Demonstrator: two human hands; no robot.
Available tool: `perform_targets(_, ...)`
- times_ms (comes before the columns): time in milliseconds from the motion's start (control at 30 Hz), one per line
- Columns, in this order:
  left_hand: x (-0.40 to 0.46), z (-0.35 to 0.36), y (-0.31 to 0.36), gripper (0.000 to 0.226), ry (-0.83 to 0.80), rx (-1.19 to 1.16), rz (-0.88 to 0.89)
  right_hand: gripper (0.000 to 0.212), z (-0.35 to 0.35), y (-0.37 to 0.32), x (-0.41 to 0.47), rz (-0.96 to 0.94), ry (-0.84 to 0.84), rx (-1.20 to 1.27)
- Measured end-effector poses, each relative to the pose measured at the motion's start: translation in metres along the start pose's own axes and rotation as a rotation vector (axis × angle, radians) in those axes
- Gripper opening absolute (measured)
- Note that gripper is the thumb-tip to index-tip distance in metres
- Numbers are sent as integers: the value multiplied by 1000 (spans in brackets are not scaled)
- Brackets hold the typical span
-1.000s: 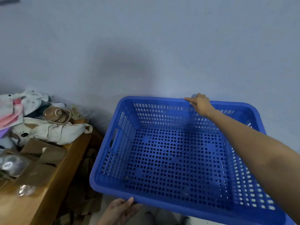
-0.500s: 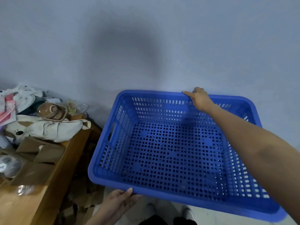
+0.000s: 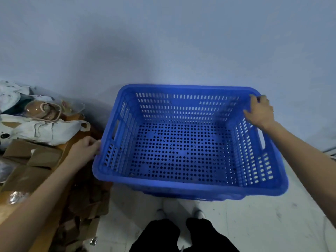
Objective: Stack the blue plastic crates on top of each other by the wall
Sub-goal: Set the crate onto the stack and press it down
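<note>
Against the pale wall, a blue plastic crate is sitting open side up, its far rim close to the wall and its perforated floor showing nothing inside. Beneath its near edge a second blue rim is peeking out, so the crate is resting on another blue one, though how deeply it is seated cannot be told. The left hand is curling against the crate's left rim near the front corner, fingers touching the edge; whether they are wrapping under it is hidden. The right hand is closing over the far right corner, fingers lying inside the slotted wall and thumb on the rim, holding the crate. Both forearms are reaching in from the lower corners. Just left of the crate, a wooden table is carrying a white cloth bag, brown paper packages and a brown cup-like item among crumpled fabric. Below the table's end, cardboard scraps are piling on the light floor. At the bottom edge, the person's dark trouser legs and white shoes are showing
</note>
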State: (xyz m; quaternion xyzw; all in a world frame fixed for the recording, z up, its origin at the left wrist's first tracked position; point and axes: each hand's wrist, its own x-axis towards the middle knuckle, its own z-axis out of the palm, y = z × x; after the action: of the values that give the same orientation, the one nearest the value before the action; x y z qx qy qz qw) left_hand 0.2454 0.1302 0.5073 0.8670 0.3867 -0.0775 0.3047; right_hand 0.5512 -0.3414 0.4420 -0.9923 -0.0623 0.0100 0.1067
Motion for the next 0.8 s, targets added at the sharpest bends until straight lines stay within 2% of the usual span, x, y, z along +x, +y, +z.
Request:
perform_targets(67,31,9,-6,43,92,163,55,62,-3,30,-30,186,-13,24)
perform_targets(167,57,44,-20,39,49,177,36,57,0,60,-68,331,-138,97)
perform_targets(233,56,59,-23,34,94,147,54,46,7,68,-91,326,-213,154)
perform_targets(333,54,63,-24,33,172,212,90,35,16,64,-114,343,-128,280)
perform_targets(533,55,67,-30,33,253,180,163,33,7,54,-128,315,21,280)
perform_targets(800,48,83,-28,26,254,181,202,33,-2,62,-128,316,24,234)
